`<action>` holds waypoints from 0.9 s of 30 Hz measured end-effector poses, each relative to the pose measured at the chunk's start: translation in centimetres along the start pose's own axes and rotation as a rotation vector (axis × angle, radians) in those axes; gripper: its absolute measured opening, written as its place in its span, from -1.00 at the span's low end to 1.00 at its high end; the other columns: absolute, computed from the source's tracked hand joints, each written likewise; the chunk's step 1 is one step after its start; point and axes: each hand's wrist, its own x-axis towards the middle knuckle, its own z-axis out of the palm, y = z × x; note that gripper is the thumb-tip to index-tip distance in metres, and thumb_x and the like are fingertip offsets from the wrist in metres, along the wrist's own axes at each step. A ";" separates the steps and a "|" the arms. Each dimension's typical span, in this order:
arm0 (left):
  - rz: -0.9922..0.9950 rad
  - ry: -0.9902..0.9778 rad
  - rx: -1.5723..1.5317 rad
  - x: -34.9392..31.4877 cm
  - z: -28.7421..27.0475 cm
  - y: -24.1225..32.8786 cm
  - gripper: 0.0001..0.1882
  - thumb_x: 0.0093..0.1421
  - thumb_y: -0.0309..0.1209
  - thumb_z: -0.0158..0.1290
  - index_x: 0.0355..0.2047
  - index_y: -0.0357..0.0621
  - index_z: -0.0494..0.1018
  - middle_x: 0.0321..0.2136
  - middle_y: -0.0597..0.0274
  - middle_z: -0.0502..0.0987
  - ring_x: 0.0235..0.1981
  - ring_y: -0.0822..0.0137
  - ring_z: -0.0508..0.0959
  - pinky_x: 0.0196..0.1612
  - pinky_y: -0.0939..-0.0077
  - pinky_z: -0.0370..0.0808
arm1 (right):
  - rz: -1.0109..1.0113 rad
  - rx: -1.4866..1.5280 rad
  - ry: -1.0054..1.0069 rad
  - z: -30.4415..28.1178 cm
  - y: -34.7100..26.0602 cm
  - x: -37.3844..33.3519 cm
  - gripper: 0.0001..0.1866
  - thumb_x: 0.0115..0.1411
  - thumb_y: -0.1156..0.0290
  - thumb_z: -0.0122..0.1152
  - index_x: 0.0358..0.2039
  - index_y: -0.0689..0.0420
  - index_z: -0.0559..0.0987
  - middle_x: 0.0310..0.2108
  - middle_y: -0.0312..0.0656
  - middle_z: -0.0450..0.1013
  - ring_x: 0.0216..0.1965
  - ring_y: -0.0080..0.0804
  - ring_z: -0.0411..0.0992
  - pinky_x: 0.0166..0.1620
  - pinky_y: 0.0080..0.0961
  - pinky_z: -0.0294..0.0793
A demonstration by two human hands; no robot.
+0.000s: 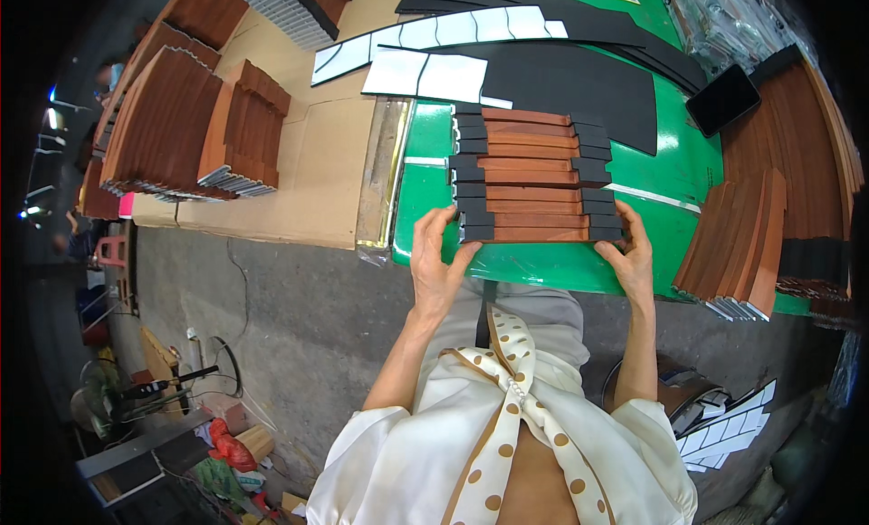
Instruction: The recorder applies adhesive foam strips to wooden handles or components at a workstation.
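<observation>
Between my two hands lies a row of brown wood-grain profile strips (pixel 534 200) set side by side, with black pads covering both ends. They rest on a green tabletop (pixel 543 264) close to its front edge. My left hand (pixel 436 261) grips the left end of the nearest strips, thumb at the front and fingers curled round the side. At the right end my right hand (pixel 632 255) does the same, its thumb against the near corner. Just beyond the strips are a black foam sheet (pixel 579 86) and white-backed pads (pixel 425 74) with black edges.
Stacks of brown profiles stand on cardboard (pixel 308 186) at the left, including a tall stack (pixel 167 122). To the right are a leaning bundle (pixel 733 244) and a black phone (pixel 724 100). Plastic-wrapped goods (pixel 733 27) lie far right. A bin (pixel 665 389) stands on the floor.
</observation>
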 end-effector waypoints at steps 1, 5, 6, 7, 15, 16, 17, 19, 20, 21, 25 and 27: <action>-0.001 0.001 -0.002 0.0 0.0 0.1 -0.30 -0.12 -0.59 0.28 0.08 -0.17 0.29 -0.05 0.02 0.33 -0.03 0.08 0.40 -0.03 0.32 0.41 | -0.004 0.034 -0.009 0.0 -0.1 0.0 -0.29 -0.09 0.51 0.36 0.13 0.11 0.35 0.02 -0.25 0.29 -0.04 -0.42 0.34 -0.11 -0.55 0.45; 0.129 0.025 0.041 0.1 0.0 0.2 -0.38 -0.12 -0.58 0.28 0.01 -0.10 0.39 -0.08 0.04 0.35 -0.14 0.12 0.46 -0.08 0.30 0.41 | -0.002 0.045 -0.010 0.1 -0.5 0.0 -0.29 -0.08 0.53 0.34 0.14 0.13 0.33 0.02 -0.21 0.29 0.01 -0.39 0.34 -0.09 -0.54 0.46; 0.165 0.020 0.074 0.2 0.0 0.2 -0.40 -0.14 -0.58 0.28 -0.02 -0.07 0.42 -0.10 0.05 0.36 -0.19 0.15 0.48 -0.12 0.30 0.41 | -0.006 0.049 -0.015 0.1 -0.4 -0.1 -0.29 -0.08 0.54 0.33 0.14 0.13 0.33 0.03 -0.20 0.29 0.03 -0.38 0.34 -0.08 -0.53 0.46; 0.164 0.019 0.071 0.4 -0.1 0.3 -0.40 -0.14 -0.58 0.28 -0.02 -0.07 0.42 -0.10 0.05 0.36 -0.19 0.15 0.48 -0.12 0.30 0.41 | -0.008 0.053 -0.018 0.1 -0.4 -0.2 -0.29 -0.07 0.55 0.33 0.15 0.13 0.32 0.03 -0.20 0.29 0.04 -0.37 0.34 -0.07 -0.51 0.46; 0.315 -0.024 0.379 1.3 -1.2 1.3 -0.45 -0.21 -0.54 0.30 -0.11 -0.03 0.47 -0.16 0.11 0.41 -0.27 0.21 0.50 -0.21 0.32 0.40 | 0.000 0.026 -0.014 0.0 -0.3 0.0 -0.27 -0.08 0.57 0.33 0.16 0.13 0.31 0.04 -0.19 0.28 0.03 -0.38 0.33 -0.08 -0.52 0.46; 0.315 -0.024 0.377 1.2 -1.1 1.1 -0.45 -0.21 -0.54 0.30 -0.11 -0.03 0.47 -0.16 0.11 0.41 -0.27 0.21 0.50 -0.21 0.32 0.40 | -0.012 0.004 -0.017 0.0 -0.4 0.0 -0.27 -0.08 0.56 0.33 0.16 0.13 0.31 0.04 -0.19 0.28 0.01 -0.39 0.34 -0.08 -0.53 0.46; 0.279 -0.043 0.296 1.0 -1.1 0.6 -0.44 -0.18 -0.55 0.29 -0.08 -0.07 0.44 -0.14 0.09 0.41 -0.26 0.19 0.50 -0.20 0.31 0.40 | -0.011 0.003 -0.017 -0.1 -0.6 0.0 -0.27 -0.08 0.56 0.33 0.16 0.13 0.31 0.04 -0.19 0.28 0.01 -0.39 0.34 -0.08 -0.53 0.46; 0.243 -0.060 0.215 0.8 -1.0 -0.1 -0.43 -0.15 -0.56 0.28 -0.05 -0.11 0.41 -0.13 0.07 0.41 -0.26 0.17 0.50 -0.18 0.29 0.40 | 0.001 -0.029 -0.033 -0.4 -1.1 0.2 -0.23 -0.10 0.53 0.35 0.18 0.09 0.30 0.04 -0.21 0.28 -0.03 -0.40 0.33 -0.09 -0.54 0.46; 0.189 -0.055 0.134 0.8 -1.0 -0.3 -0.39 -0.13 -0.56 0.27 -0.01 -0.17 0.35 -0.11 0.04 0.40 -0.25 0.15 0.50 -0.17 0.28 0.40 | 0.000 -0.028 -0.033 -0.4 -1.1 0.4 -0.23 -0.10 0.53 0.35 0.18 0.09 0.30 0.04 -0.21 0.28 -0.03 -0.40 0.33 -0.09 -0.54 0.46; 0.135 -0.050 0.052 0.8 -1.0 -0.4 -0.35 -0.10 -0.56 0.26 0.04 -0.23 0.29 -0.10 0.02 0.39 -0.24 0.13 0.49 -0.15 0.26 0.40 | 0.003 -0.035 -0.040 -0.5 -1.0 0.5 -0.20 -0.13 0.51 0.37 0.19 0.07 0.29 0.04 -0.23 0.29 -0.04 -0.40 0.33 -0.10 -0.53 0.46; 0.034 -0.105 0.011 1.5 -1.3 -0.1 -0.09 -0.13 -0.46 0.32 0.23 -0.17 0.09 -0.01 0.05 0.36 -0.03 0.12 0.44 -0.03 0.31 0.42 | -0.036 -0.165 -0.079 -0.8 -1.2 0.9 -0.08 -0.22 0.43 0.42 0.23 0.02 0.26 0.03 -0.27 0.29 -0.03 -0.37 0.31 -0.08 -0.49 0.41; 0.029 -0.124 0.003 2.2 -1.3 -0.1 -0.06 -0.16 -0.43 0.33 0.23 -0.18 0.10 0.01 0.06 0.35 -0.01 0.13 0.42 -0.01 0.31 0.41 | -0.070 -0.211 -0.082 -0.8 -1.4 1.1 -0.06 -0.24 0.41 0.44 0.23 0.02 0.26 0.03 -0.28 0.29 -0.02 -0.36 0.30 -0.06 -0.48 0.39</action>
